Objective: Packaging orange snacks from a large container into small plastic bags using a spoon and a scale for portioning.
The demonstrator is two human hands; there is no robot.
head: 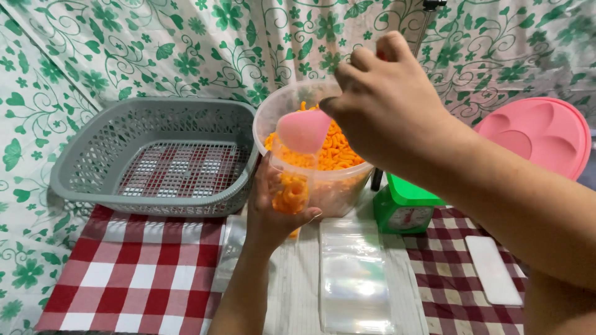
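Scooping orange snack curls into a little clear bag, that's where this is at. The left hand point(273, 208) is curled around a small clear bag point(292, 186), fingers wrapped behind it and thumb across the near side, holding it upright just in front of the big clear tub point(323, 186). The bag already has a clump of orange snack curls point(292, 193) in the bottom. The right hand point(388, 102) is closed around the handle of a pink scoop point(304, 130), fingers bunched tight, and the scoop's bowl hangs right over the bag's mouth, tipped toward it.

Looks to me like the pour is in hand. The next move probably calls for keeping the bag mouth open and lined up under the scoop lip, since the opening is narrow and curls could easily spill onto the table.

Around it: a grey plastic basket point(155, 155) sits to the left on the red checked cloth point(136, 273), a stack of flat clear bags point(355, 279) lies near, a small green scale point(406, 208) stands right of the tub, and a pink lid point(540, 136) leans at the far right. A white flat thing point(493, 270) lies near right; can't tell what it is.
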